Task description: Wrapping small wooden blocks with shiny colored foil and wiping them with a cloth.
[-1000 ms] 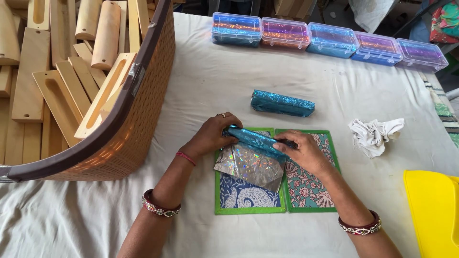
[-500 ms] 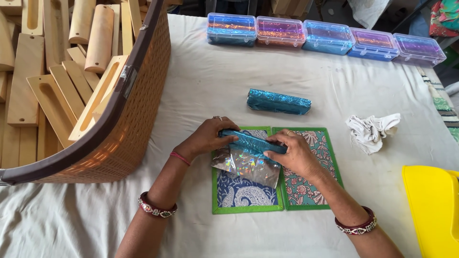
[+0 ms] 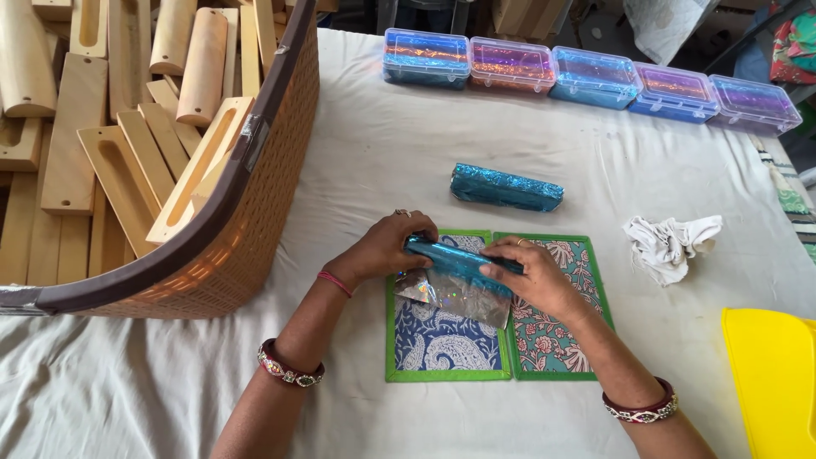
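A table draped in creased white cloth fills the view. At its middle lie 2 green-bordered printed mats side by side, one blue, one teal with flowers. Over their top edge the left hand and right hand both curl closed around a long piece half rolled in shiny blue foil, a silvery flap of foil hanging loose below it. A finished blue-wrapped piece lies just beyond. Along the far edge stand 5 clear lidded boxes in a row. A large woven basket of bare wooden pieces stands at left; a crumpled white rag and a yellow bin at right
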